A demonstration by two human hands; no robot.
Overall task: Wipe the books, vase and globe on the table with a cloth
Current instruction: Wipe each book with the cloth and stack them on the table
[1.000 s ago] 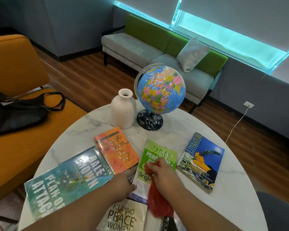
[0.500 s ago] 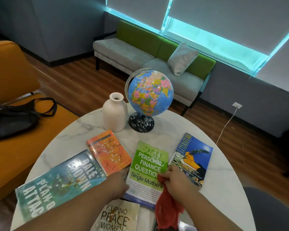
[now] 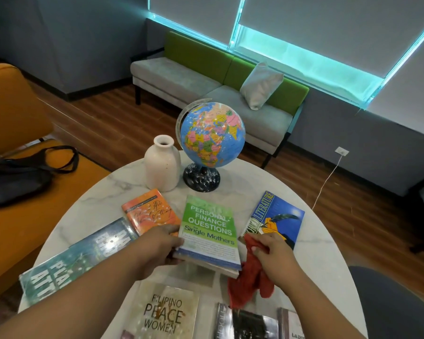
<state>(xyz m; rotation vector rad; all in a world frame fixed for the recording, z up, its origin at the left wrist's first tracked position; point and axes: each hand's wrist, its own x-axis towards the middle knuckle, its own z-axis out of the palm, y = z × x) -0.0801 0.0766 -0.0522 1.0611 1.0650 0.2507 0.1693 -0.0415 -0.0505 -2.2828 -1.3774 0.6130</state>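
Observation:
My left hand (image 3: 160, 245) grips the near left corner of the green finance book (image 3: 209, 231), whose near edge is raised off the round marble table (image 3: 313, 260). My right hand (image 3: 271, 253) holds a red cloth (image 3: 249, 280) just right of that book. Around it lie an orange book (image 3: 149, 212), a teal book (image 3: 83, 258), a blue literature book (image 3: 273, 217) and a beige "Peace Women" book (image 3: 164, 314). At the table's far side stand a cream vase (image 3: 162, 165) and a globe (image 3: 212, 135) on a dark base.
Two dark books (image 3: 250, 324) lie at the near edge. An orange seat with a black bag (image 3: 12, 177) is on the left. A grey and green sofa (image 3: 206, 81) stands beyond the table, and a dark chair (image 3: 392, 304) is at the right.
The red cloth and my right hand slid off the green book to its right side. My left hand took hold of the book's near corner and raised it off the table.

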